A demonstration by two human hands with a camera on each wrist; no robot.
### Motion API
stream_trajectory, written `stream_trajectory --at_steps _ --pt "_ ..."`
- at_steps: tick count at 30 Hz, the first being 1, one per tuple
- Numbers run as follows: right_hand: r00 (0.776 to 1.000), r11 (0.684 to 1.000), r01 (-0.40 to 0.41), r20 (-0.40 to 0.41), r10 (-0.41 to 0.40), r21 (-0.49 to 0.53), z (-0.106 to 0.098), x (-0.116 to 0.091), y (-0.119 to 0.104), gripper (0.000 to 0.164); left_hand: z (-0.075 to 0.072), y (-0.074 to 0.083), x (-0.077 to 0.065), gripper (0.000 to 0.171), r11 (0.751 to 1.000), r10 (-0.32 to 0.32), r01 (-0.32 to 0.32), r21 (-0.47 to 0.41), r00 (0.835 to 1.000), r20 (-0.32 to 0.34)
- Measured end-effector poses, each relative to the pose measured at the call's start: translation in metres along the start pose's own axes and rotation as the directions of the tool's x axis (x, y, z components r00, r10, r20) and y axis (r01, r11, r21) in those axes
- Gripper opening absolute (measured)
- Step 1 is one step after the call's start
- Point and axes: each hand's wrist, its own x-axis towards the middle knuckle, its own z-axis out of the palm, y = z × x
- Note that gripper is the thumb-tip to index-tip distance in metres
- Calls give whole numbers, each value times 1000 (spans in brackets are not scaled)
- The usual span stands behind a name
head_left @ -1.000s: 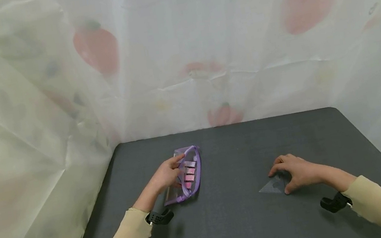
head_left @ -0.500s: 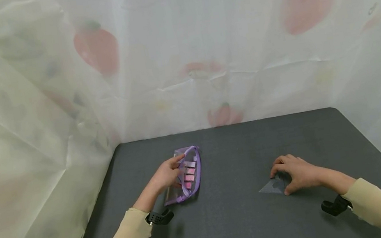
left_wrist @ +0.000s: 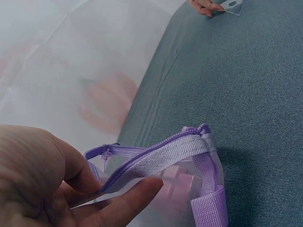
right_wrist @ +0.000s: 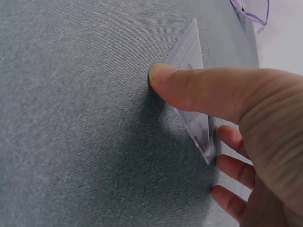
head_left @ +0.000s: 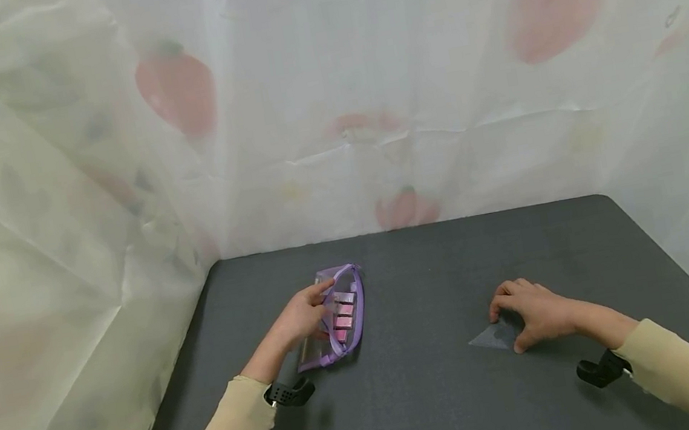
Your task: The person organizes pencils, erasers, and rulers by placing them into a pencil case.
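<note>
On the left half of the table lies a see-through pencil pouch [head_left: 361,318] with purple zip edging, its mouth parted. Pink blocks [head_left: 343,320] show inside it. My left hand [head_left: 300,317] holds the near zip edge between its fingers, one finger reaching along the opening in the left wrist view. Over to the right, my right hand [head_left: 541,309] has its thumb and fingers at the edges of a clear set square [head_left: 494,336] lying on the table. In the right wrist view the thumb [right_wrist: 199,92] covers the middle of the set square.
The dark grey tabletop [head_left: 427,397] has rounded far corners. A pale curtain [head_left: 294,65] printed with fruit hangs behind it and along both sides. Each wrist wears a black strap-on device, seen on the left [head_left: 289,393] and right [head_left: 602,370].
My right hand shifts very slightly about the set square. The left hand and the pouch stay where they were.
</note>
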Motion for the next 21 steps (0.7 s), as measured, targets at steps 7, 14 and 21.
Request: stream_trajectory --at_steps 7,14,21 --pt "999 1000 -18 30 18 -4 -1 4 0 49 0 1 -1 63 1000 0 0 13 1000 0" --pt "999 1000 3 33 -2 -17 -5 2 -3 53 0 -1 0 63 1000 -1 1 18 1000 -5" --pt "999 1000 19 44 -20 18 -11 0 -1 44 -1 -3 1 63 1000 5 -5 8 1000 0"
